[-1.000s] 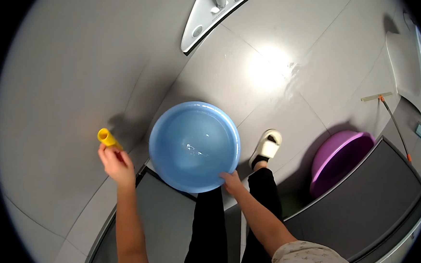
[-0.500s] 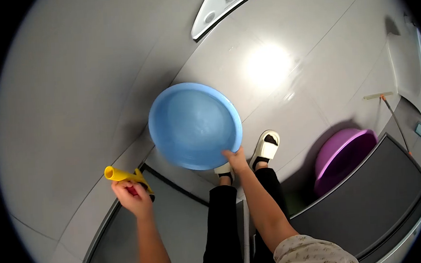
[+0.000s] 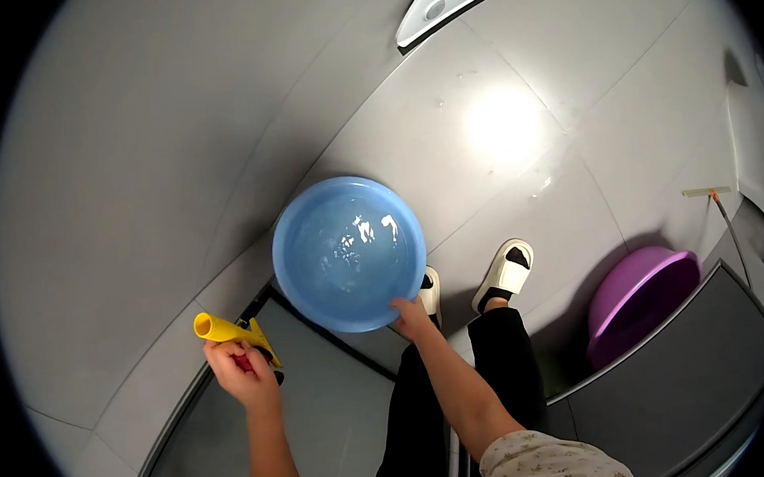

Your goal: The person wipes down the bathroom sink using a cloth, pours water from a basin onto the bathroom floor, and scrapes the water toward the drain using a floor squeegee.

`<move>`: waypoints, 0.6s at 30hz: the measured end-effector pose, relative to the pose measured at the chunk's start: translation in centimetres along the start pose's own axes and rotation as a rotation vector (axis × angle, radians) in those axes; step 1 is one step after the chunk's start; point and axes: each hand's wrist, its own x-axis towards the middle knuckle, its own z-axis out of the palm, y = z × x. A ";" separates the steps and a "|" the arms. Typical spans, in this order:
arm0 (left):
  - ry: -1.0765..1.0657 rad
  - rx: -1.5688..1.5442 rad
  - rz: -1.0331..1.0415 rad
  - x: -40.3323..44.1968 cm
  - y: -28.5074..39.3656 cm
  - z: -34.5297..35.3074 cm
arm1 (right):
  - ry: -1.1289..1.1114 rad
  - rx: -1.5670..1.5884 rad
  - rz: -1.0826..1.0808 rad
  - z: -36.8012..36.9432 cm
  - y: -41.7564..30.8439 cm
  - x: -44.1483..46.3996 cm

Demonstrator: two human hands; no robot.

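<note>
My right hand (image 3: 414,318) is closed on the near right rim of a round blue basin (image 3: 284,275), which has water with bright glints in it. I cannot tell whether the basin rests on anything. To the left, the fingers of my left hand (image 3: 246,375) are wrapped round a yellow tool (image 3: 223,327) with a hollow round end and a crosspiece. Something red shows between those fingers, and a dark part lies beside the crosspiece. The exact kind of tool is not clear.
A grey glass panel (image 3: 322,408) with a dark frame lies below the basin. At right stand a purple tub (image 3: 617,298), a dark grey panel (image 3: 671,387) and a long-handled squeegee (image 3: 724,218). A white corner shelf (image 3: 451,7) juts out above. Water drops dot the tiled floor (image 3: 476,198).
The view has shifted. Against the feet, the blue basin has moved left, and glints now show on its water. Both hands keep their holds.
</note>
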 end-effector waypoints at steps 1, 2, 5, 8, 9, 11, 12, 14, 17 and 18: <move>0.001 -0.054 -0.077 -0.3 -0.2 -0.1 | -0.002 0.001 0.000 0.3 -0.8 0.5; 0.002 -0.055 -0.076 -0.3 -0.1 0.0 | -0.007 -0.013 0.030 0.3 -1.9 0.8; -0.012 -0.056 -0.057 -0.2 0.8 0.0 | -0.011 -0.009 0.060 -1.1 -2.8 2.8; -0.005 -0.106 -0.114 0.0 2.3 0.1 | 0.015 0.052 -0.008 -1.0 -4.7 1.6; -0.006 -0.098 -0.104 0.1 2.6 0.1 | 0.046 0.101 -0.070 -1.0 -5.3 1.2; -0.011 -0.107 -0.085 0.2 3.1 0.3 | 0.041 0.241 -0.167 -1.1 -7.7 1.0; 0.007 -0.107 -0.037 0.2 3.0 0.5 | 0.030 0.382 -0.255 -1.6 -8.9 1.0; 0.028 -0.126 0.023 0.4 3.7 0.4 | 0.012 0.410 -0.320 -4.0 -11.0 1.5; 0.040 -0.134 0.075 0.6 6.1 -0.4 | 0.081 0.327 -0.498 -6.0 -16.0 -2.2; 0.028 -0.178 0.054 0.6 7.2 -0.9 | 0.127 0.308 -0.507 -7.3 -17.4 -3.6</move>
